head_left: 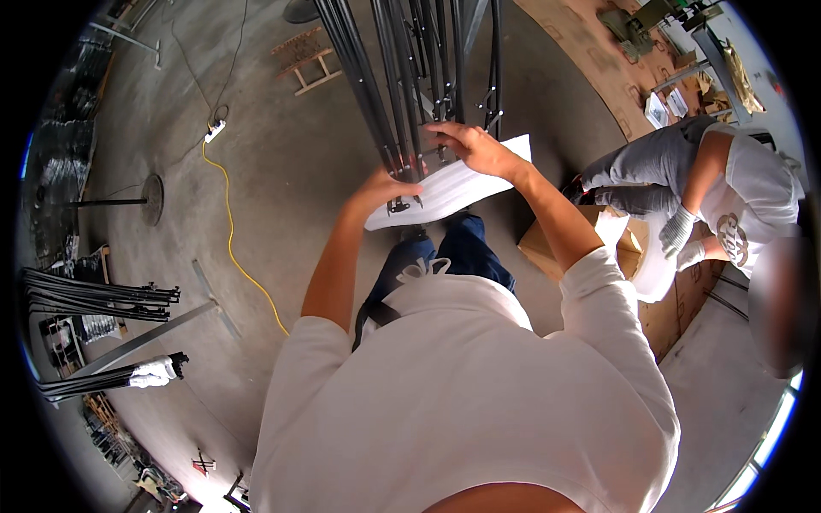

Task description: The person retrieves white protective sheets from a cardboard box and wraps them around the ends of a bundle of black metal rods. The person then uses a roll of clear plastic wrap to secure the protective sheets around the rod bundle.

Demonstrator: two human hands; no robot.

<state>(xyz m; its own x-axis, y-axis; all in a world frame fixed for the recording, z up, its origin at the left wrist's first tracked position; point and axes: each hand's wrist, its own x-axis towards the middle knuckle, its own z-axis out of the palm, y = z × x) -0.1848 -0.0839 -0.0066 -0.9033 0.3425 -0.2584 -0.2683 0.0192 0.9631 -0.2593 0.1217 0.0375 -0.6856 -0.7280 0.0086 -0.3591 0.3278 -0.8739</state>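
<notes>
A bundle of long thin black rods (366, 77) with small fittings at their near ends comes down from the top of the view in front of me. My left hand (376, 190) is closed round the left side of these rod ends, its thumb lying across them. From the right, my right hand (481, 150) reaches over with its fingers stretched out, the fingertips at the rods. Beneath both hands spreads a white foam sheet (462, 193), under the rod ends and above my legs. Some of the left fingers are hidden behind the rods.
At right a co-worker in grey gloves (677, 229) bends over a cardboard box (547, 248) and white sheets. More black rods (103, 295) rest on a rack at left, one bundle with a white wrap (154, 372). A yellow cable (231, 231) runs over the floor from a power strip (215, 131).
</notes>
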